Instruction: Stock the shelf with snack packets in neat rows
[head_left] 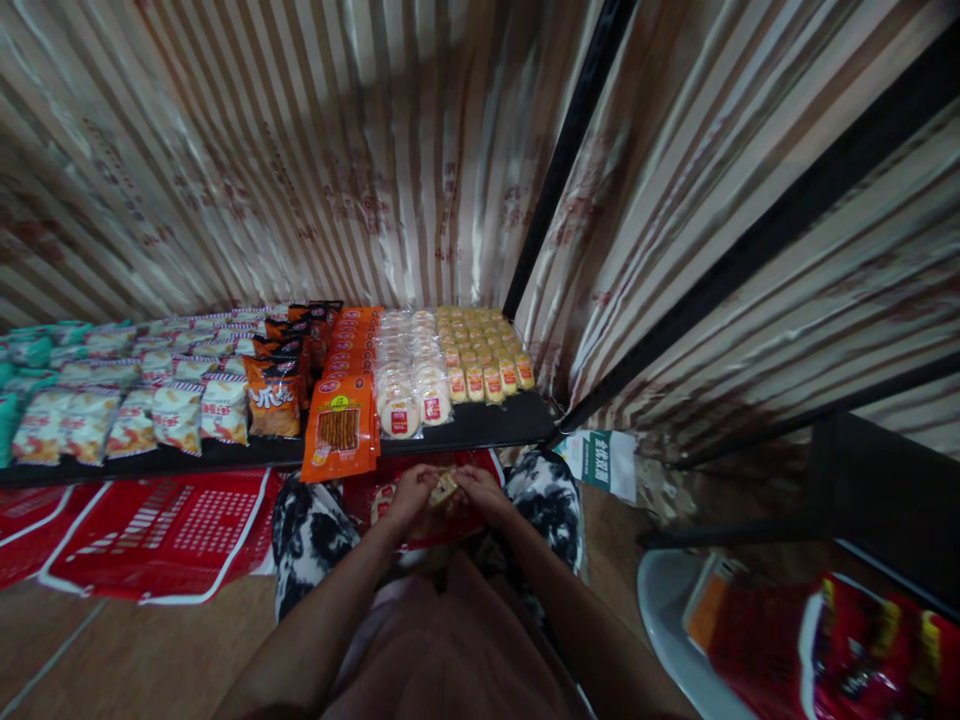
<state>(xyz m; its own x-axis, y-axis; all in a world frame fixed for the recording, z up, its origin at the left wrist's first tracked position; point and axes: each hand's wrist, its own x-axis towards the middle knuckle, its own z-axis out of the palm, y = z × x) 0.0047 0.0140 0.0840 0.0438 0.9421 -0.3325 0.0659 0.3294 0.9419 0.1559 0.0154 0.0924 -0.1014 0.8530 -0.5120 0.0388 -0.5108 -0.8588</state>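
My left hand point(409, 497) and my right hand point(480, 492) meet low in the head view, just above my knees in black-and-white patterned trousers. Both are closed on a small pale snack packet point(443, 489) pinched between them. Right in front of them runs a low black shelf point(495, 426) with rows of snacks. An orange flat pack point(341, 428) hangs over the shelf's front edge, close above my left hand. Round white cakes in clear wrap point(409, 408) and small yellow packets point(484, 372) lie beside it.
Chip bags point(127, 415) fill the shelf's left part. Red plastic baskets point(161, 535) lie on the wooden floor at left. A white stool point(667, 610) with red snack bags point(840, 640) stands at lower right. Striped curtains and black frame bars close in behind and right.
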